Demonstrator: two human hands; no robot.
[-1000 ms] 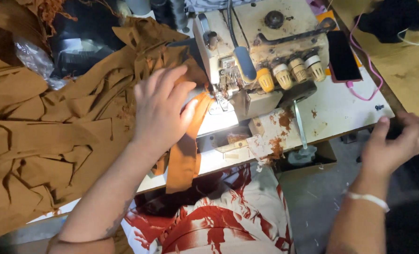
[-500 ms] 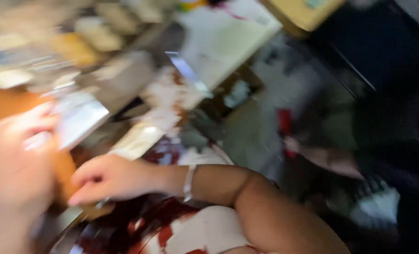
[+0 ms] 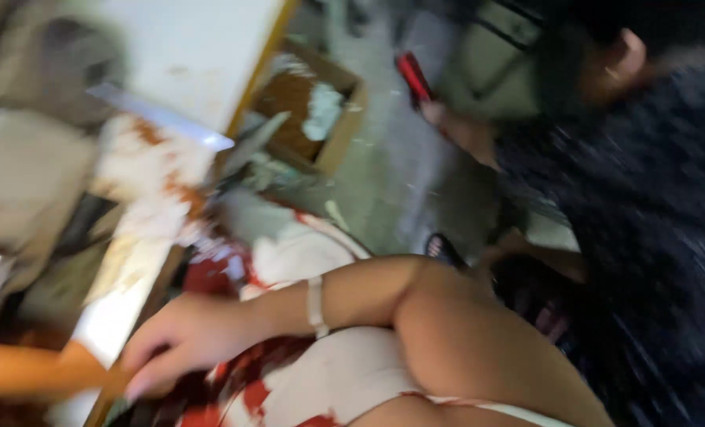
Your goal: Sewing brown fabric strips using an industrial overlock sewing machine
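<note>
The view is heavily blurred. My right hand (image 3: 182, 340) reaches left across my lap, its fingertips at the end of an orange-brown strip of fabric (image 3: 28, 370) at the lower left edge. The blur hides whether the fingers grip the strip. A pale band (image 3: 314, 305) sits on that wrist. My left hand is out of the picture. A red-and-white patterned cloth (image 3: 289, 261) covers my lap below the arm.
The white, rust-stained sewing table (image 3: 186, 55) fills the upper left. A cardboard box (image 3: 333, 150) stands on the grey floor beside it. Another person in dark clothing (image 3: 645, 198) is close at the right, a hand near a red object (image 3: 413, 77).
The camera has swung right and down, away from the sewing machine. My right hand came from the table's right edge to the fabric in front of me. My left hand left the view.
</note>
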